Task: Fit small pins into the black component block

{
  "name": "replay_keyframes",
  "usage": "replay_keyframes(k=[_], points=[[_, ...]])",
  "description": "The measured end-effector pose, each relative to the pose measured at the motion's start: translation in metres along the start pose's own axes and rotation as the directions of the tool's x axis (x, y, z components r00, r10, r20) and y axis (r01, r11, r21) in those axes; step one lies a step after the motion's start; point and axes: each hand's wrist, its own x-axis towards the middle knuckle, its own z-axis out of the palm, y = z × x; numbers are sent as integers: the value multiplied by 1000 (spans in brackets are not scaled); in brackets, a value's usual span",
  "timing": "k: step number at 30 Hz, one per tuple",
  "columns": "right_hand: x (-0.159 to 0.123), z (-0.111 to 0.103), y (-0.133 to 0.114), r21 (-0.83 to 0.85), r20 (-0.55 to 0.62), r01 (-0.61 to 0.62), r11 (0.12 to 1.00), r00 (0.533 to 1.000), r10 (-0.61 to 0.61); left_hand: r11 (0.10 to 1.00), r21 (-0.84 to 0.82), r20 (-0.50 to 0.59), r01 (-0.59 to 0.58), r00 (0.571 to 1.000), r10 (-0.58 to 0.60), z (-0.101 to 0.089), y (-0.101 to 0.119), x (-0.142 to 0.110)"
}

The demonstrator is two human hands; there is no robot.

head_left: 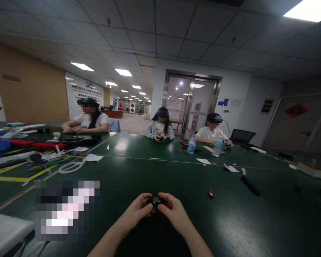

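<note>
Both my hands meet low in the middle of the view over a dark green table. My left hand and my right hand are closed, each pinching one end of a small black part held between them just above the tabletop. The part is too small and dark to make out in detail. A small red and black piece lies on the table to the right of my right hand.
Three people sit at the far side, one left, two centre. Water bottles, paper scraps and a black tool lie right. Cables, a white ring and trays crowd the left.
</note>
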Motion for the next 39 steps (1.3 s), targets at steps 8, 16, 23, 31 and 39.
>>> replay_keyframes(k=[8,16,23,31,39], points=[[1,3,-2,42,7,-30,999,1000,29,1000,-26,-34,-10,999,9,-4,-11,7],[-1,3,-6,40,34,-5,999,999,4,996,-78,-43,-40,998,36,-7,-16,9],[-3,5,-12,36,16,-27,999,1000,26,995,-90,-28,-35,999,32,-10,-18,10],[-4,5,-14,55,9,-59,997,998,59,995,-92,-35,-46,998,43,-10,-21,12],[2,4,-2,30,12,19,999,1000,-19,997,-64,-45,-39,998,36,-9,-17,10]])
